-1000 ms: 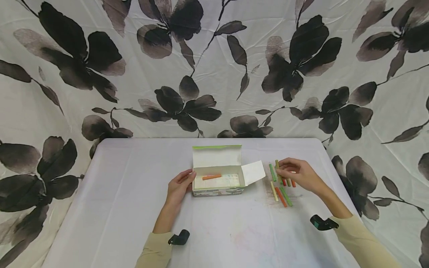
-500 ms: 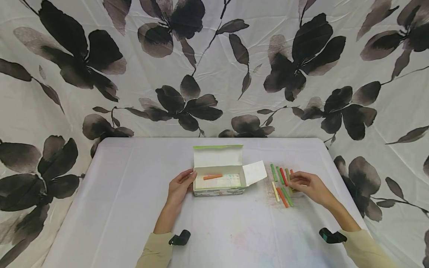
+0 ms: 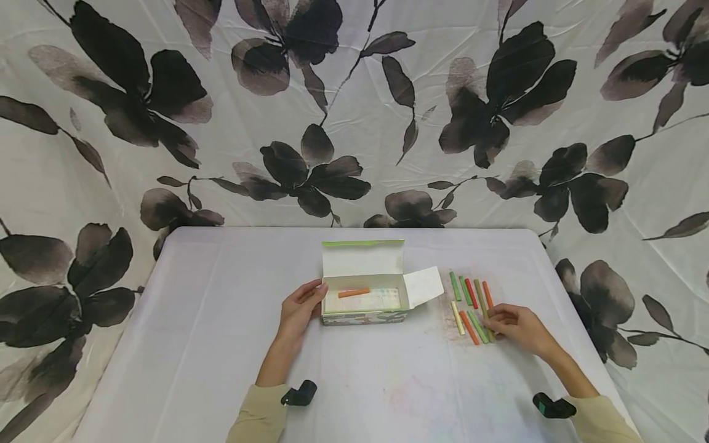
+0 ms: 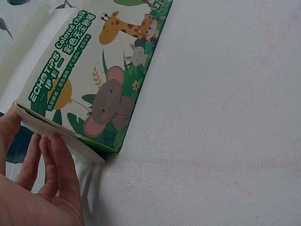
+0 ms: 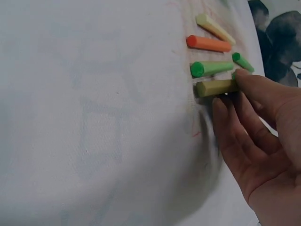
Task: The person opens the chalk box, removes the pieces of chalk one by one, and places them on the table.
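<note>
A cardboard colored chalk box stands on the table with its lid raised at the back and its right end flap folded out. One orange chalk stick lies inside. My left hand grips the box's left end, thumb at the top edge and fingers against the end panel. In the right wrist view, my right hand pinches an olive chalk stick low at the table. That stick is at the right end of the front row, beside a green chalk stick. The hand hides its far end.
Several chalk sticks lie in two rows right of the box, among them a red stick, an orange-red stick and a pale yellow stick. Chalk dust marks the white tablecloth. A floral curtain hangs behind.
My right hand has carried the olive stick from the back row toward me, down to the right end of the front row. My left hand stays on the box.
</note>
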Available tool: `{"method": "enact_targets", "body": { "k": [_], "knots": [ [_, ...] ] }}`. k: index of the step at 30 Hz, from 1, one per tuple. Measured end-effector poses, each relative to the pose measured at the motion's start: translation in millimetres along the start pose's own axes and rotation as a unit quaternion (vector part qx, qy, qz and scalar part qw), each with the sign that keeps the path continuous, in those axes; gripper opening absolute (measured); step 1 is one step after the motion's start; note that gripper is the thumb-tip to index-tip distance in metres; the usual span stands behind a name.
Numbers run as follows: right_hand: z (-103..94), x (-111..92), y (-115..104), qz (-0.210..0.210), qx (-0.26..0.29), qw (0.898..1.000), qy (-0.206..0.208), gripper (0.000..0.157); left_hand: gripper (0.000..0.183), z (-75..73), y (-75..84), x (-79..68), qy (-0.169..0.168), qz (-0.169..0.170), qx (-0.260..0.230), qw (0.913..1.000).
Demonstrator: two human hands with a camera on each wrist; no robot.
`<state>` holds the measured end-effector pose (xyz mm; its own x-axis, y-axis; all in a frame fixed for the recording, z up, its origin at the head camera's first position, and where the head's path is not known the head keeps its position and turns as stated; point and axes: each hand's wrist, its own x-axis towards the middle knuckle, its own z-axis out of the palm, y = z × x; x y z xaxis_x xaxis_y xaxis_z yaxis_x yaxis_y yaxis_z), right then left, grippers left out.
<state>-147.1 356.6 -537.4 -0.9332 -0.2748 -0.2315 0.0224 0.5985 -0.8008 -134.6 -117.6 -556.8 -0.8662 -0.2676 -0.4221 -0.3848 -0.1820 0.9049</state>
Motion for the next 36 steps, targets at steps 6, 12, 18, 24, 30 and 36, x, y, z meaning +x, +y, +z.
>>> {"method": "enact_targets", "body": {
  "k": [6, 12, 18, 24, 30, 36],
  "knots": [
    [4.6, 1, 5, -0.012, -0.052, 0.999, 0.003, 0.029, 0.053, 0.3, 1.3, -1.9, -0.001, 0.000, 0.008, 1.0000],
    [5.6, 3, 5, -0.027, -0.081, 0.996, 0.013, 0.023, 0.054, 0.2, 0.7, -2.2, -0.002, 0.003, 0.008, 1.0000],
    [2.1, 8, -12, -0.057, -0.110, 0.991, 0.047, 0.020, 0.052, 0.4, 0.9, -2.1, -0.007, 0.003, 0.003, 1.0000],
    [-4.4, 18, -35, -0.089, -0.112, 0.988, 0.060, 0.020, 0.057, 0.2, 0.4, -0.8, -0.012, 0.003, 0.003, 0.9999],
    [-8.2, 29, -57, -0.114, -0.102, 0.985, 0.075, 0.016, 0.051, 1.6, 0.7, -1.2, -0.004, 0.000, 0.008, 1.0000],
    [-8.1, 40, -79, -0.135, -0.091, 0.984, 0.076, 0.017, 0.051, 1.2, -1.4, 1.2, 0.001, 0.001, 0.005, 1.0000]
  ]
}}
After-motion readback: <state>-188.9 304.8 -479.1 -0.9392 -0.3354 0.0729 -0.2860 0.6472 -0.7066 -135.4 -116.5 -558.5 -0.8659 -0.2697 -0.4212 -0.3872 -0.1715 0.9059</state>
